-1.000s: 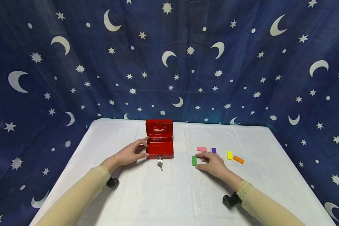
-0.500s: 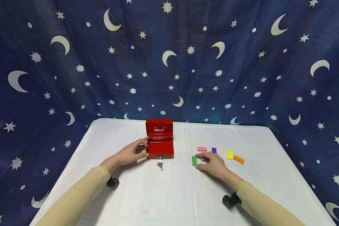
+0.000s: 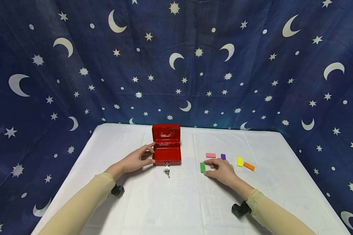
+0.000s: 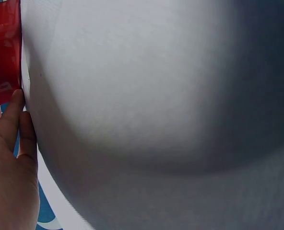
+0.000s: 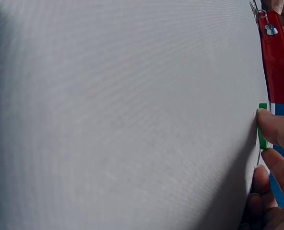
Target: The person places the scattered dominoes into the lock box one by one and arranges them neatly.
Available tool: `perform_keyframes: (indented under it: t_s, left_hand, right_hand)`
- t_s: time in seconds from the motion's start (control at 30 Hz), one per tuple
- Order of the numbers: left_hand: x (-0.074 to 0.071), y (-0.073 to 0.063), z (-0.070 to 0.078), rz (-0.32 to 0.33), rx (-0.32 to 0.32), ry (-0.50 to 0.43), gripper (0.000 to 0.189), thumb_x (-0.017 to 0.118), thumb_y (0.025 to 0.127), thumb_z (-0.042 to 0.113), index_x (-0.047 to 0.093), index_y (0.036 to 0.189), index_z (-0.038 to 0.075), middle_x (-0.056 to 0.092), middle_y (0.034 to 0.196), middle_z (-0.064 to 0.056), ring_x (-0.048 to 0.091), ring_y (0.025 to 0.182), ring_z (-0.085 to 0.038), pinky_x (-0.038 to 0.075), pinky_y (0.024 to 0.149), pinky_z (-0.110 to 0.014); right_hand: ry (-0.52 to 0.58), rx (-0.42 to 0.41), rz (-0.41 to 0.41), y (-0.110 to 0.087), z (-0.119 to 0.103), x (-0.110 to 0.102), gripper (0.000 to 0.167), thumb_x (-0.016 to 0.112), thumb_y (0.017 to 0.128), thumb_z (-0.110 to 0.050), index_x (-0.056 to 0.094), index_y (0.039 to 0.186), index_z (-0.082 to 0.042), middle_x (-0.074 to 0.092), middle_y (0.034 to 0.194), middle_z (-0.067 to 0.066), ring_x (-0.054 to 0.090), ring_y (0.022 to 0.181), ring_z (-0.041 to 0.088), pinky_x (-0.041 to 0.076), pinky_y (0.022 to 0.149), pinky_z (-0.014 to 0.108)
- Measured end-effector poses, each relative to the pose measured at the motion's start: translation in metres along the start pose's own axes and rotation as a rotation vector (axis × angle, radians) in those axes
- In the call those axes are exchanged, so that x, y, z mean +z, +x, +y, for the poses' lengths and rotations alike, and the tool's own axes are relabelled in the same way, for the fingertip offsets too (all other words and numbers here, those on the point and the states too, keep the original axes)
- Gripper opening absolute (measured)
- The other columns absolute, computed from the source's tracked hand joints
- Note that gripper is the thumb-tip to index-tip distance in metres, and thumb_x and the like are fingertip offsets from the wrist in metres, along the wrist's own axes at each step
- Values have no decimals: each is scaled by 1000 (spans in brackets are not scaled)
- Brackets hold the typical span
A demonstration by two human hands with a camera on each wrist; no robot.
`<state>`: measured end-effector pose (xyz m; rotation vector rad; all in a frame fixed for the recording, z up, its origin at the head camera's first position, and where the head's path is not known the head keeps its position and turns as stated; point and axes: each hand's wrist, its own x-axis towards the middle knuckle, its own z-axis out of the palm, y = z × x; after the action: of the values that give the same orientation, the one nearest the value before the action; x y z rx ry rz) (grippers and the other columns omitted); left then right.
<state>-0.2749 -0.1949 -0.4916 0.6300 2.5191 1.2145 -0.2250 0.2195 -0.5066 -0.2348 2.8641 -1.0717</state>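
A small red metal cash box (image 3: 166, 155) stands with its lid raised and its inside bare. A key ring with keys (image 3: 166, 170) hangs from the lock at its front. My left hand (image 3: 138, 158) rests against the box's left side, fingers loosely spread and tips touching the wall; the left wrist view shows the fingertips at the box (image 4: 4, 50). To the right, a green block (image 3: 202, 167) lies flat on the white cloth. My right hand (image 3: 222, 170) has its thumb and index finger at the two ends of this block (image 5: 262, 132), pinching it, with the other fingers curled behind.
Beyond my right hand lie a pink block (image 3: 210, 155), a partly covered purple block (image 3: 223, 156), a yellow block (image 3: 239, 162) and an orange block (image 3: 248, 166). The white-covered table (image 3: 176, 202) ends at a dark blue curtain (image 3: 153, 65) with moons and stars.
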Motion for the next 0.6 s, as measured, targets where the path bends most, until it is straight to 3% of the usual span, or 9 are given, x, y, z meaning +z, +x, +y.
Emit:
perform_keyframes:
  t_s: [0.6]
  left_hand:
    - [1, -1, 1, 6, -5, 7, 38, 74, 95, 38, 53, 120, 20, 25, 168, 7, 43, 144, -25, 27, 119, -55]
  right_hand:
    - [11, -16, 17, -2, 1, 0, 40, 87, 81, -30, 76, 118, -21, 61, 92, -6, 49, 95, 20, 33, 83, 42]
